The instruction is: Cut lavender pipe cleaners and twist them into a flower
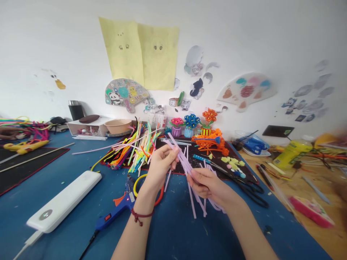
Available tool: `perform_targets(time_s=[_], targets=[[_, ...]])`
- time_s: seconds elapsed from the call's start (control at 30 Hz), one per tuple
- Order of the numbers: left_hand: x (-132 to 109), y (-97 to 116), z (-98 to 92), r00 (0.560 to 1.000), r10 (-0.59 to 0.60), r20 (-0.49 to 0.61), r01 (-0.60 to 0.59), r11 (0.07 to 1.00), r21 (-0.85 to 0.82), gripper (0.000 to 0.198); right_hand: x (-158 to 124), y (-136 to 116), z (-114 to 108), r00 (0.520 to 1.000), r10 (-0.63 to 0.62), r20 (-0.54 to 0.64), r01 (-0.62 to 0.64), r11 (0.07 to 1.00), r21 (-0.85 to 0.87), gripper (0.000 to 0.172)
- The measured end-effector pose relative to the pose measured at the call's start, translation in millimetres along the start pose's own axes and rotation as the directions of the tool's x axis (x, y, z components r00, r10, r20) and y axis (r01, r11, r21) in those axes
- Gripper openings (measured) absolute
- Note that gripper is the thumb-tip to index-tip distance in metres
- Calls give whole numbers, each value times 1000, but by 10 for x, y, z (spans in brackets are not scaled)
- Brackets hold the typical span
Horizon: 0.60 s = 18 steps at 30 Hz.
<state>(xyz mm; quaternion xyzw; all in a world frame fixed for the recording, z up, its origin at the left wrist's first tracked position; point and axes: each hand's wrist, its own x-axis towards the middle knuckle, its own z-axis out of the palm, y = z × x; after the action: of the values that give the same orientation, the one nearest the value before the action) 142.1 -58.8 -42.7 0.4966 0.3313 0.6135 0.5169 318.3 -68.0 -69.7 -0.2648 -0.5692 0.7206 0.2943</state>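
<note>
Several pale purple pipe cleaners [184,161] run as a slanting bundle between my two hands, above the blue table. My left hand [163,161] pinches the bundle near its upper end, thumb against the fingers. Around its lower part my right hand [208,185] is closed, with tips sticking out below. More purple pipe cleaners [191,202] lie loose on the table beneath and behind my right hand, partly hidden by it. Beside my left wrist is a blue glue gun [119,209], near a yellow and red ring [138,182] partly covered by my arm.
A heap of coloured pipe cleaners [141,148] lies behind my left hand. Large black scissors [244,184] are right of my right hand. Pipe-cleaner flowers in small pots [191,124] and an orange bundle [214,142] stand farther back. A white power bank [65,202] lies left.
</note>
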Motion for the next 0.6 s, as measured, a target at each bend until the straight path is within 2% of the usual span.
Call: perform_targets(time_s=[0.1, 0.27, 0.47, 0.6], targets=[[-31, 30, 17, 996, -15, 89, 16, 1000, -7, 27, -12, 17, -26, 997, 18, 70, -23, 997, 69, 38], [-69, 16, 56, 975, -55, 215, 42, 997, 66, 31, -6, 44, -49, 993, -45, 109, 28, 989, 147, 37], [-59, -9, 65, 996, -30, 87, 25, 998, 58, 31, 13, 60, -54, 996, -52, 72, 39, 986, 164, 41], [-62, 20, 75, 998, -15, 57, 16, 1000, -17, 28, 6, 62, -45, 993, -49, 111, 28, 982, 187, 40]])
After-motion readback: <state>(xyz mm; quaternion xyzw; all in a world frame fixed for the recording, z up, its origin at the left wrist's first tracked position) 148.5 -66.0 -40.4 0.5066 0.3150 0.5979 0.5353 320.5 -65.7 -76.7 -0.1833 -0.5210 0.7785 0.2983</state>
